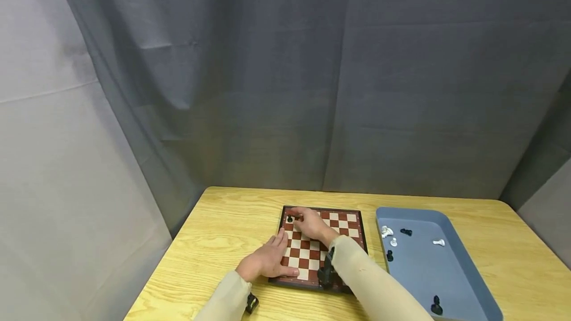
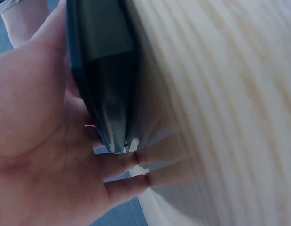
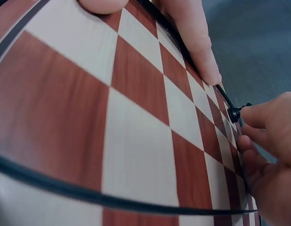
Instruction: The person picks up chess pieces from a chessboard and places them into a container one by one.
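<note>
A red-and-white chessboard [image 1: 293,252] with a dark rim lies on the table. On its far left corner square is a small black chess piece [image 1: 290,219]. My right hand [image 1: 312,224] reaches across the board and pinches this piece at the fingertips; the right wrist view shows the black chess piece [image 3: 234,114] right against a finger. My left hand [image 1: 267,257] rests at the board's left side, fingers extended along the edge and thumb over the near corner. In the left wrist view, the left palm [image 2: 32,127] faces the board's dark side [image 2: 110,80], with fingertips down at the wood.
To the right stands a blue-grey tray [image 1: 459,256]. Several chess pieces lie in it, among them a white piece [image 1: 439,242] and a black piece [image 1: 436,305]. Wooden tabletop [image 1: 241,222] surrounds the board; a grey curtain [image 1: 285,88] hangs behind it.
</note>
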A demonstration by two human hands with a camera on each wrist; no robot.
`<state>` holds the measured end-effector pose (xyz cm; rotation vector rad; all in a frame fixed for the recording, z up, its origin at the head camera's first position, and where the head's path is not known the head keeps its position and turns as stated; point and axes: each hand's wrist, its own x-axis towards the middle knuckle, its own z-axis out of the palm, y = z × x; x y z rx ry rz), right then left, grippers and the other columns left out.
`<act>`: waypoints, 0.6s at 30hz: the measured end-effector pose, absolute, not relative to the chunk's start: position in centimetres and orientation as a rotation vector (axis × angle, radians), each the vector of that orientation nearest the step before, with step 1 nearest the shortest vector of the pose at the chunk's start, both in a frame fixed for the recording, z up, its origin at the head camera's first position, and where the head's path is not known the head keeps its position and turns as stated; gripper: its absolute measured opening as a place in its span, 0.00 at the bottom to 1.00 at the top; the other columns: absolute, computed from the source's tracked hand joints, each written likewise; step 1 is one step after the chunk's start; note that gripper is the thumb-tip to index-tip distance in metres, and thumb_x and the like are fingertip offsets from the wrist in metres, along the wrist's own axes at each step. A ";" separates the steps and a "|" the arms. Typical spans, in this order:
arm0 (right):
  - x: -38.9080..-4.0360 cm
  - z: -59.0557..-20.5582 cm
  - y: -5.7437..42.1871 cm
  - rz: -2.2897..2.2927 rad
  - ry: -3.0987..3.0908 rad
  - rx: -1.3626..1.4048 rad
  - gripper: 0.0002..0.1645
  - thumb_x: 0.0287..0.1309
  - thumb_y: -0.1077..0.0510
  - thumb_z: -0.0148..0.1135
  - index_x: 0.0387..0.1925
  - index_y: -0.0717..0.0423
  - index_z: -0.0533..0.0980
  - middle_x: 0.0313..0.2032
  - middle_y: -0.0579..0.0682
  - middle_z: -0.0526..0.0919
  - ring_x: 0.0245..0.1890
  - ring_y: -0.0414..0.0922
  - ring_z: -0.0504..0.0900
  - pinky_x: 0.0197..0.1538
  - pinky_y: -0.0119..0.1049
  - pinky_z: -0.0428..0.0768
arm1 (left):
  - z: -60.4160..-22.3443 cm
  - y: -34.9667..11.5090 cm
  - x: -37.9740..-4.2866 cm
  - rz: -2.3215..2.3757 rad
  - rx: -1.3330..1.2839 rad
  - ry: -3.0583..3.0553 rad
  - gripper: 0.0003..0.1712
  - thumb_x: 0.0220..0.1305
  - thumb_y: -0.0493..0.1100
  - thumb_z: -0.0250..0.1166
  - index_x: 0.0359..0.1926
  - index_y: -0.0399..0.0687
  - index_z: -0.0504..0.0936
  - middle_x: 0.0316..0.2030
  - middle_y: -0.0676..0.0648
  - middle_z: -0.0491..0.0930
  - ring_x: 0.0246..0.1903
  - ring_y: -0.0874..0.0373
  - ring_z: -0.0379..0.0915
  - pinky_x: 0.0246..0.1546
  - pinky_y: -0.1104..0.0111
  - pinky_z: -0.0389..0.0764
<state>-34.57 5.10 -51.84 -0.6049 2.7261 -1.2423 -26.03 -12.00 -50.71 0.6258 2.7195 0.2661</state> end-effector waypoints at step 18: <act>-34.5 -52.2 4.0 -1.202 2.826 -0.574 0.06 0.62 0.60 0.61 0.40 0.56 0.79 0.34 0.47 0.78 0.31 0.42 0.75 0.36 0.40 0.75 | -51.0 -12.1 -26.3 0.246 0.637 2.718 0.61 0.56 0.74 0.54 0.74 0.40 0.42 0.74 0.41 0.36 0.70 0.43 0.43 0.64 0.56 0.59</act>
